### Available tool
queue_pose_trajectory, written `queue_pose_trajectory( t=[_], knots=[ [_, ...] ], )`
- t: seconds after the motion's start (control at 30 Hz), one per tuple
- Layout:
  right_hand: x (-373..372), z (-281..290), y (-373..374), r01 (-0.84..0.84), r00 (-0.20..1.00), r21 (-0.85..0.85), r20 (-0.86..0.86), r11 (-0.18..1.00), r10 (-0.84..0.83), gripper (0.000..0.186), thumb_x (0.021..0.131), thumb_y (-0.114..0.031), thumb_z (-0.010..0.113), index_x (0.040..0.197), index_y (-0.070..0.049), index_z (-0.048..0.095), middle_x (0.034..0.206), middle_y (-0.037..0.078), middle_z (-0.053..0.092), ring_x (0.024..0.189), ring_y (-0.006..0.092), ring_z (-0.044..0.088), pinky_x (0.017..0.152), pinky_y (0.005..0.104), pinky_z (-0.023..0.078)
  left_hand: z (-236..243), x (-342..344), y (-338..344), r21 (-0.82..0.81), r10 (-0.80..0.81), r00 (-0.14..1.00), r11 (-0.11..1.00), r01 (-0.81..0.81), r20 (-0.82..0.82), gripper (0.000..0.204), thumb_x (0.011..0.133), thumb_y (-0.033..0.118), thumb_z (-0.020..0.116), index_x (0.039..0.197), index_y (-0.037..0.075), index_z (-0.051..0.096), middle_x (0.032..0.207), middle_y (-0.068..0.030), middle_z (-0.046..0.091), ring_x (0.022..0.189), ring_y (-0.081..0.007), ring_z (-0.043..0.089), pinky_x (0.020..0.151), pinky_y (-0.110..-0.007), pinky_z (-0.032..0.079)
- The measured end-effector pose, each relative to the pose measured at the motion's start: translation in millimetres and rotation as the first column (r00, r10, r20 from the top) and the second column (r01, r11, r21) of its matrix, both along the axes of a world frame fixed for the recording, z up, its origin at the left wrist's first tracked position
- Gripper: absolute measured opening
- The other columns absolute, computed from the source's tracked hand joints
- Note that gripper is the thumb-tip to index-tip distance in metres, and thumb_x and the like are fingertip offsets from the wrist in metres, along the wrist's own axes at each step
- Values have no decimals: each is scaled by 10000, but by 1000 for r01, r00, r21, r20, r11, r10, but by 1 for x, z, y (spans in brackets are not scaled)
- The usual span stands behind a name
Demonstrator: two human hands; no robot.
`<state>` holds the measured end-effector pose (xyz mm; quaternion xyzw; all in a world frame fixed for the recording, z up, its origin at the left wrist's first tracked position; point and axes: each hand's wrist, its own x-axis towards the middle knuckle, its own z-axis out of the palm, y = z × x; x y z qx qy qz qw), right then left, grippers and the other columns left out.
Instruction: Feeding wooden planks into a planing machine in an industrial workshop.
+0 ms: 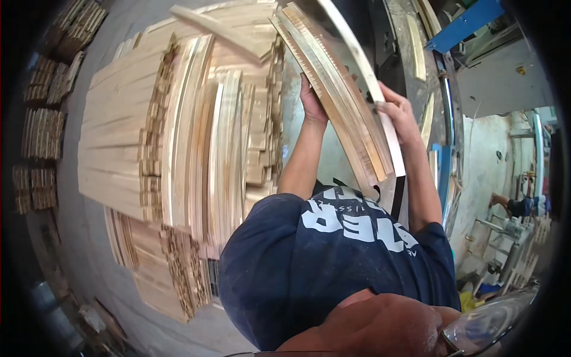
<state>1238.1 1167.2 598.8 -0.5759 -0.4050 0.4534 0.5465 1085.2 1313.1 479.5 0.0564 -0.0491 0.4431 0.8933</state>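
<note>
Several long wooden strips (340,92) lie side by side as a bundle in front of my body. Their left edges look notched. Around the bundle's left side my left hand (313,102) is closed, its thumb on the near strip and its other fingers mostly hidden underneath. My right hand (399,116) grips a paler, smooth strip (348,37) along the bundle's right side. At its upper end this strip stands apart from the others; lower down it runs close beside them. The strips' lower ends reach almost to my dark shirt (333,268).
To my left rises a large stack of boards (119,131), with loose strips (226,149) upright along it and a single board (217,30) across its top. A machine bench (410,35) with a blue part (467,25) stands right. More wood piles (43,134) line the far left.
</note>
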Motion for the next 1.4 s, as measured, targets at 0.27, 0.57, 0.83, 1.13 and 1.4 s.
queue_pose_trajectory(
  t=[0.27, 0.57, 0.83, 1.13, 1.4],
  knots=[
    [53, -18, 109, 55, 985, -83, -158, 995, -67, 699, 835, -182, 668, 1470, 36, 474, 1363, 146, 601, 1176, 161, 594, 1041, 266, 420, -1, 82, 110, -25, -67, 995, 998, 66, -80, 638, 1027, 571, 412, 1388, 60, 537, 1310, -123, 638, 1176, -283, 625, 1020, -431, 509],
    [164, -11, 177, 68, 971, -55, -224, 996, -79, 947, 729, -169, 810, 1547, -8, 360, 1482, 147, 500, 1312, 203, 513, 1123, 325, 358, 0, 209, 219, 33, -200, 976, 979, 203, -80, 623, 1010, 531, 478, 1378, 33, 553, 1358, -151, 616, 1219, -310, 605, 1080, -454, 460],
    [250, 3, 207, 269, 926, 17, -280, 963, -253, 960, 682, -174, 812, 1511, 49, 383, 1429, 178, 543, 1292, 237, 548, 1117, 328, 378, 18, 335, 261, 18, -390, 921, 921, 390, -8, 611, 965, 518, 565, 1357, 48, 581, 1345, -154, 628, 1217, -323, 607, 1079, -466, 465],
    [320, 4, 260, 416, 877, 61, -290, 907, -382, 1003, 678, -152, 829, 1527, 63, 340, 1497, 195, 472, 1357, 237, 487, 1159, 338, 322, 15, 450, 316, 3, -564, 771, 808, 590, 296, 853, 893, 650, 558, 1457, 17, 468, 1397, -264, 550, 1270, -435, 546, 1098, -537, 434],
    [363, 38, 317, 513, 840, 62, -244, 856, -485, 1028, 666, -203, 833, 1535, 46, 343, 1511, 187, 456, 1361, 250, 470, 1166, 357, 302, 77, 527, 366, 246, -665, 743, 734, 633, 73, 943, 856, 689, 552, 1526, 50, 373, 1453, -302, 472, 1291, -492, 503, 1097, -560, 424]
  ],
)
